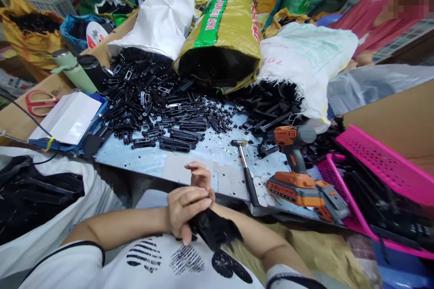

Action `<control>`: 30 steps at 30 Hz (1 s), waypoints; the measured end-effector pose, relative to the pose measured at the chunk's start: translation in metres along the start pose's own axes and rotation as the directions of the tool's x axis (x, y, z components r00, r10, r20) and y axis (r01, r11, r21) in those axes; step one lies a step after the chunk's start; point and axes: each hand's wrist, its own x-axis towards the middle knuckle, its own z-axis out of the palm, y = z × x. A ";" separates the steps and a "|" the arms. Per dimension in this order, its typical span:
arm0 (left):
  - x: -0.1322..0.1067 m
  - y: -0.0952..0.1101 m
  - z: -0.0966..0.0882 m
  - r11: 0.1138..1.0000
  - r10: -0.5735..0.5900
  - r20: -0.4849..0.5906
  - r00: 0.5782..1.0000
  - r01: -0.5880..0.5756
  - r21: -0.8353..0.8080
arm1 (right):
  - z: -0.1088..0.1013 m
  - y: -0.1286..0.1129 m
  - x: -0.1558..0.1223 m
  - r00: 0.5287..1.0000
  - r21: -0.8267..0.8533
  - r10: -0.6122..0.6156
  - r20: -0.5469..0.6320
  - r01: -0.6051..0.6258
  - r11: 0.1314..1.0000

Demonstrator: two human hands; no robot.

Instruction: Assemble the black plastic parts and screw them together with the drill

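Note:
My left hand, with a ring on one finger, is closed on a piece of black fabric that lies over my right forearm, close to my body. My right hand sticks up just beyond it, fingers loosely bent and apart, holding nothing. Both hands hover at the near edge of the light blue worktable. A hammer lies just right of my right hand. Beyond it an orange cordless drill stands upright.
A big heap of black plastic parts spills from white and yellow sacks at the back. Pink baskets sit on the right. On the left are a white pad, red scissors and bottles. Another person in pink is at the far right.

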 end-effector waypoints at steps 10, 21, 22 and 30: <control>-0.002 -0.114 -0.015 0.853 -0.317 0.438 0.841 0.050 0.520 | -0.049 0.161 0.203 0.961 -0.488 0.063 0.270 0.081 0.869; -0.007 -0.112 -0.004 0.827 -0.332 0.406 0.852 0.056 0.559 | -0.027 0.194 0.277 0.791 -0.628 0.178 0.586 0.303 0.717; -0.008 -0.113 -0.005 0.832 -0.326 0.407 0.853 0.054 0.552 | -0.029 0.194 0.278 0.803 -0.624 0.151 0.576 0.313 0.716; -0.007 -0.115 -0.006 0.825 -0.341 0.401 0.850 0.066 0.561 | -0.064 0.182 0.239 0.993 -0.669 0.104 0.061 -0.036 0.742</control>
